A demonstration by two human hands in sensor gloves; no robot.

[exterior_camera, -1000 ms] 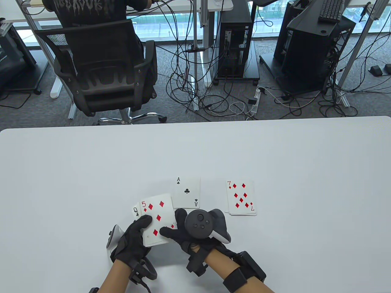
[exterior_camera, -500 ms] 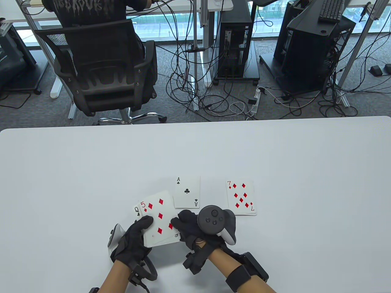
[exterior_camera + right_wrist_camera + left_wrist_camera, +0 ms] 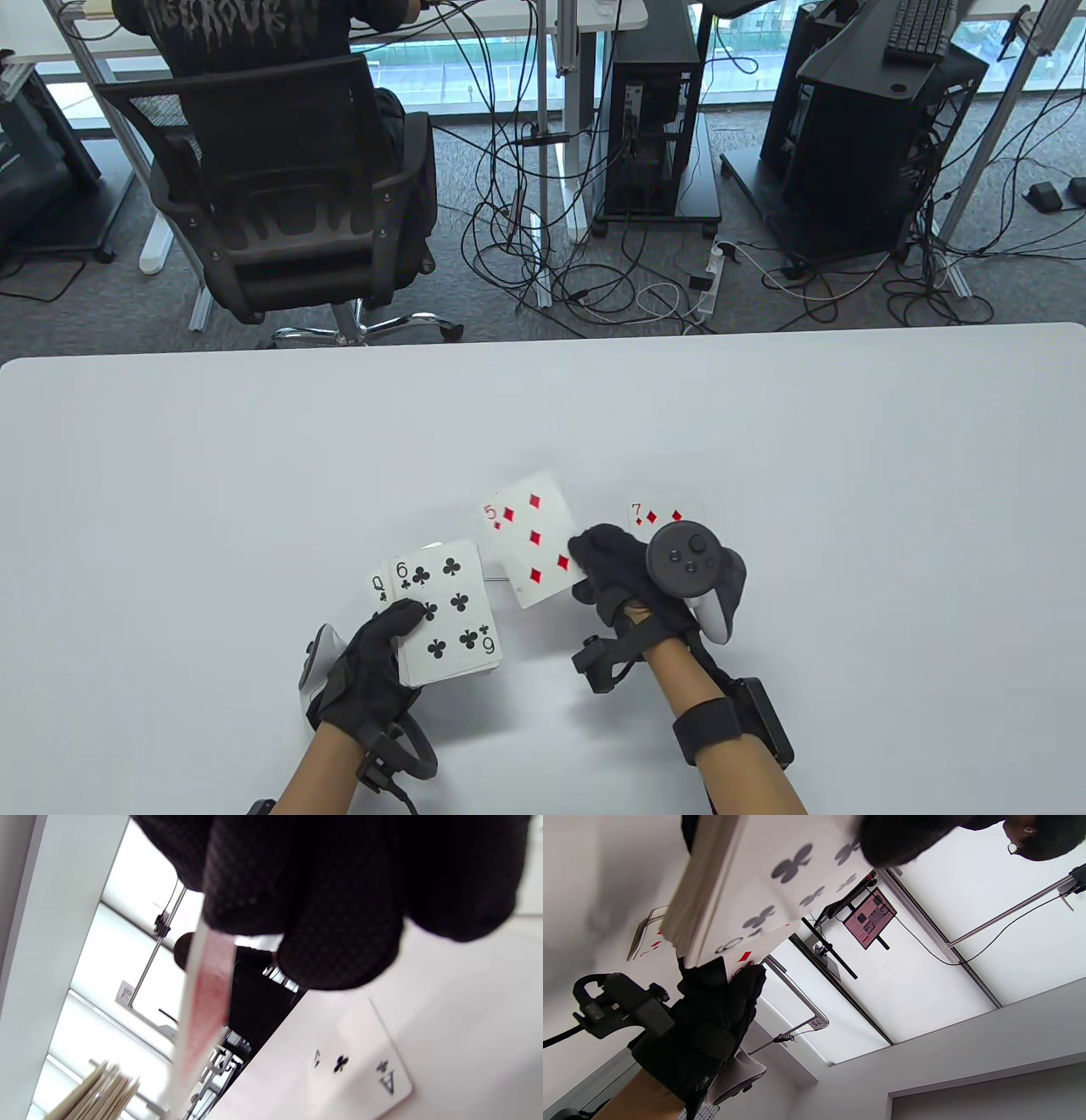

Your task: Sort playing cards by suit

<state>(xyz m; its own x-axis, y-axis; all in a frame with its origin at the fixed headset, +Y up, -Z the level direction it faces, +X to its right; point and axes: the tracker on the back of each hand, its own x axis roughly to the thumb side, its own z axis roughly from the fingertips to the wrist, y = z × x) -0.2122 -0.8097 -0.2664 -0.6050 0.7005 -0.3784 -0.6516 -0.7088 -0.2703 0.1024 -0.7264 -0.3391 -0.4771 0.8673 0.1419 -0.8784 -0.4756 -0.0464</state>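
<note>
My left hand point(image 3: 373, 658) holds a face-up deck point(image 3: 445, 615) just above the table; its top card is the 6 of clubs, with a queen's corner point(image 3: 378, 586) poking out on the left. The deck also shows in the left wrist view point(image 3: 763, 878). My right hand point(image 3: 615, 569) pinches the 5 of diamonds point(image 3: 530, 539) by its right edge and holds it above the ace of clubs, which is hidden there but lies on the table in the right wrist view point(image 3: 360, 1065). The diamond pile topped by the 7 of diamonds point(image 3: 657, 514) lies on the table, mostly hidden behind my right hand.
The white table point(image 3: 764, 424) spreads wide around the cards. Beyond its far edge are an office chair point(image 3: 280, 187) with a seated person, floor cables and computer towers point(image 3: 653, 110).
My right hand drew the 5 of diamonds off the deck and carried it up and to the right, over the ace of clubs. The 6 of clubs is now the deck's top card.
</note>
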